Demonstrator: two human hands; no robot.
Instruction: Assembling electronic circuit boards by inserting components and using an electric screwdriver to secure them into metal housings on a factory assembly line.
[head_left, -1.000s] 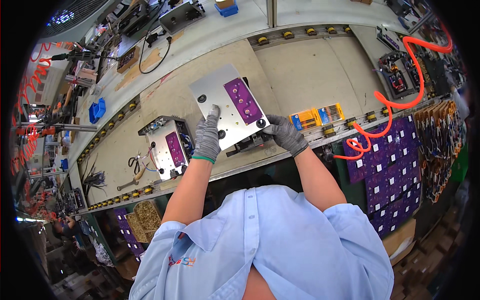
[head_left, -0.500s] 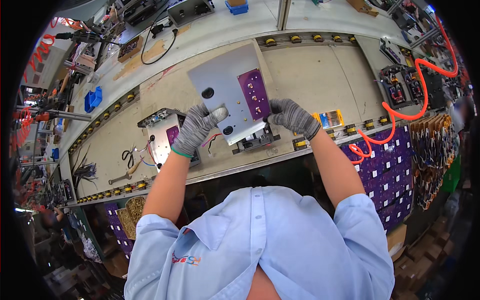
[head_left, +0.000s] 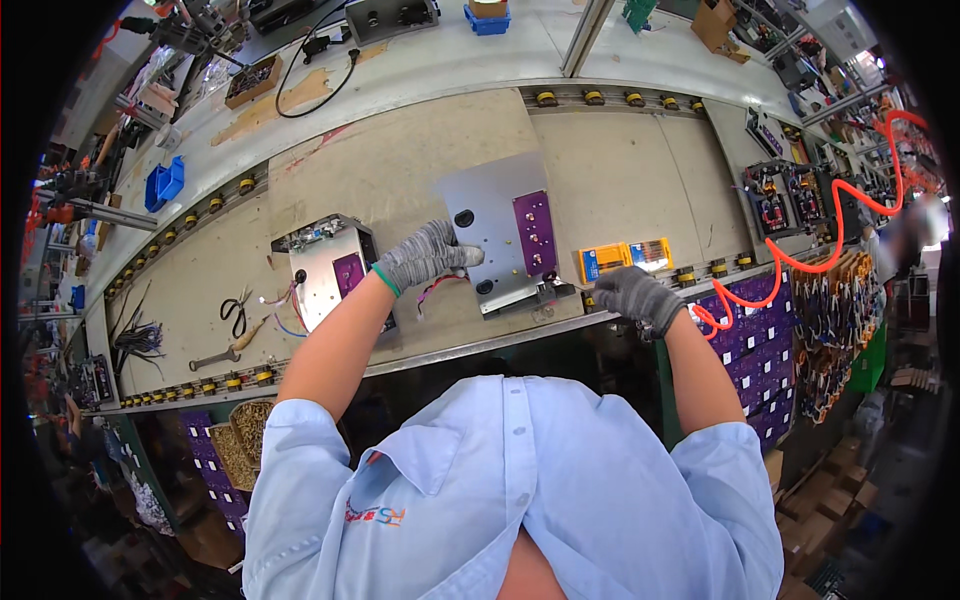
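Note:
My left hand (head_left: 428,255), in a striped grey glove, grips the left edge of a flat grey metal panel (head_left: 492,238); its thumb lies on the face. The panel is tilted and has a purple label plate (head_left: 535,235) along its right side and two round black parts on its left. Its lower edge is at a metal base part near the table's front, partly hidden. My right hand (head_left: 640,298), gloved alike, is off the panel, over the front edge beside a yellow case (head_left: 605,262). Its fingers are loosely bent, with nothing visible in them.
Left of the panel sits another metal unit (head_left: 330,268) with loose wires. Scissors (head_left: 236,312), a wrench (head_left: 215,357) and a cable bundle (head_left: 138,338) lie further left. A red coiled hose (head_left: 790,262) hangs at the right. Roller strips (head_left: 594,97) line the table.
The panel has come down and to the right, and leans further back. My right hand has let go of its lower right edge and moved right and nearer to me. My left hand stays on it.

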